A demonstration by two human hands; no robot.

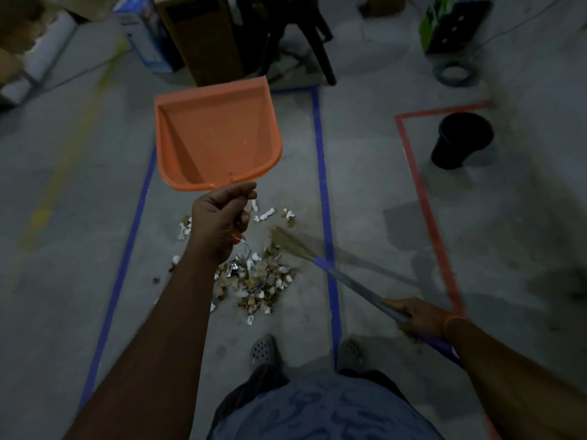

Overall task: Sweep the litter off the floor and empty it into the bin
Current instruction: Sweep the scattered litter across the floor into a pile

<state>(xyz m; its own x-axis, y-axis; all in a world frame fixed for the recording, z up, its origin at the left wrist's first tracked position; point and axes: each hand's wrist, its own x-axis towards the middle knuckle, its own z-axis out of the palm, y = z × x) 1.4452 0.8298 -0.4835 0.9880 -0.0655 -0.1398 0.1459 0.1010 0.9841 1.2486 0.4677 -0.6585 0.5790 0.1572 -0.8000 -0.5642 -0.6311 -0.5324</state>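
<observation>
My left hand (222,217) grips the handle of an orange dustpan (216,134), held up above the floor with its pan empty and facing me. My right hand (419,315) grips the grey and purple handle of a broom (343,274). The broom's straw bristles (286,239) touch the floor at the right edge of a litter pile (257,281) of paper scraps and foil. A few loose scraps (276,214) lie just beyond the pile. A black bin (460,139) stands upright at the far right.
Blue tape lines (320,154) frame the floor patch with the litter; red tape (425,201) frames the bin's patch. Boxes (203,36), a dark chair leg (320,49) and a green box (451,20) stand at the back. A tape roll (454,73) lies near the green box. My feet (263,350) stand behind the pile.
</observation>
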